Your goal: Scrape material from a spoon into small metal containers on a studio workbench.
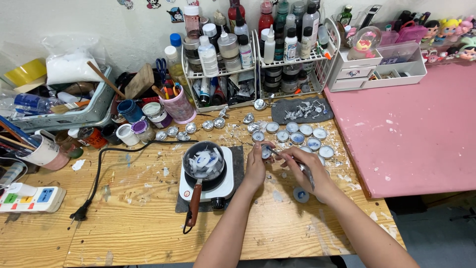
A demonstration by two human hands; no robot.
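My left hand (256,166) holds a small round metal tealight cup (266,152) just right of a white electric hot plate (222,187). In my right hand (306,169) is a thin metal tool (295,163), its tip reaching into that cup. On the hot plate stands a small dark pan (203,161) with white wax pieces in it and a brown handle (194,204). A cluster of several tealight cups with pale wax (302,136) lies just behind my hands. One more cup (301,194) sits under my right wrist.
Empty foil cups (191,128) line the wooden table behind the hot plate. Two wire racks of bottles (258,54) stand at the back, a pink cup of tools (178,105) to their left. A pink table (411,124) adjoins on the right. A power strip (30,197) and black plug (80,214) lie left.
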